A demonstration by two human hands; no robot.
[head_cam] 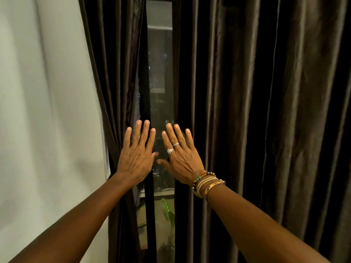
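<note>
head view: i stand facing two dark brown curtain panels. the left panel [117, 73] hangs bunched beside a pale wall [47, 111] on the left. the right panel [256, 92] fills the right side in long folds. between them a narrow gap shows window glass [160, 103], dark outside, with a green leaf [168, 211] low down behind it.

my left hand [136, 158] is raised flat, fingers straight and spread, over the inner edge of the left panel. my right hand [180, 158] is just beside it, equally flat and spread, over the inner edge of the right panel. the thumbs nearly meet across the gap. neither hand grips anything, and i cannot tell whether the palms press on the cloth or hover just short of it. the right hand wears two rings [170, 150], and bracelets [207, 184] circle that wrist.

what could go wrong, as i judge it: flat palms have no hold on smooth fabric, so a sideways push may slide off and leave the panels where they hang. a hard push forward could knock my hands against the glass. the beaded bracelets or the spiky ring could snag a fold and tug the cloth.
</note>
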